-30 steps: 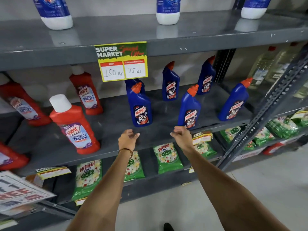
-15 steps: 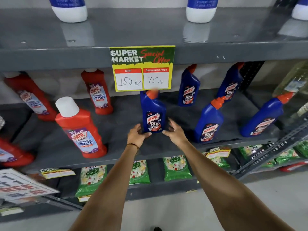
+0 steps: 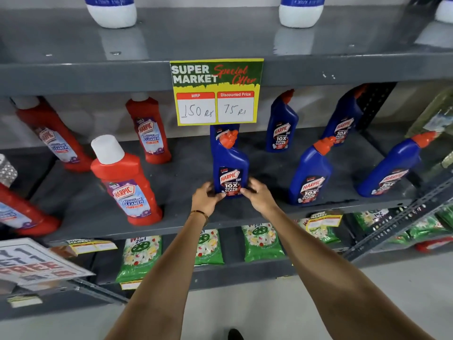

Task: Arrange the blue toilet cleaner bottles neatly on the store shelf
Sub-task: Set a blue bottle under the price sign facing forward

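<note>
Rear blue bottle (image 3: pixel 221 133) mostly hidden behind front bottle (image 3: pixel 230 165); top-shelf bottles (image 3: pixel 111 11) cropped.

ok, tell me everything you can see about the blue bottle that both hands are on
The blue bottle looks like glossy plastic, with an angled orange-red cap and a dark front label reading Harpic, 10X Total Clean. It stands upright, label forward, on the grey shelf below the yellow price sign. The left hand and right hand hold its lower body from either side. Another blue bottle stands close behind it; whether they touch is unclear.
</note>
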